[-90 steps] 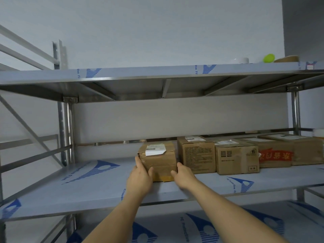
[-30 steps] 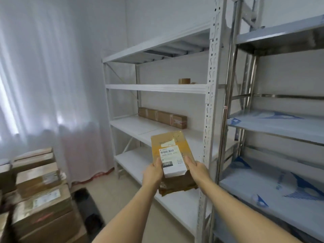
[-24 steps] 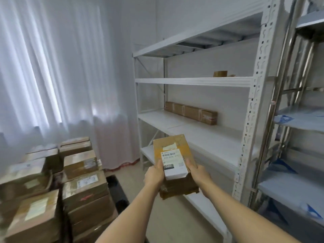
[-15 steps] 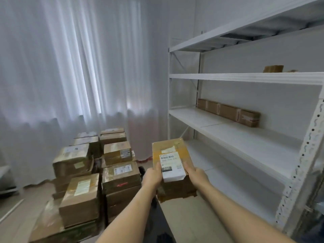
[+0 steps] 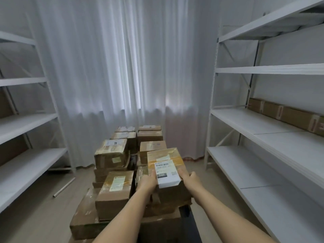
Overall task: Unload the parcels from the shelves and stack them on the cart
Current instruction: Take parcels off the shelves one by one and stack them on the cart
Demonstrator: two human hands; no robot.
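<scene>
I hold a brown cardboard parcel [image 5: 164, 158] with a white shipping label reading 060, between both hands at chest height. My left hand [image 5: 147, 181] grips its left side and my right hand [image 5: 190, 179] grips its right side. The parcel hangs above the near right part of a pile of several stacked cardboard parcels [image 5: 112, 153] on the cart [image 5: 190, 223], of which only a dark edge shows beneath the boxes.
White shelving [image 5: 273, 134] runs along the right, with a row of brown boxes [image 5: 287, 113] on its middle level. More white shelving [image 5: 26, 120] stands on the left. White curtains [image 5: 122, 67] hang behind the pile. A metal tube [image 5: 64, 187] lies on the floor.
I took the parcel off the steel shelf and turned left with it. The view swung from the shelves to the stacked cart, which now sits straight ahead under the parcel.
</scene>
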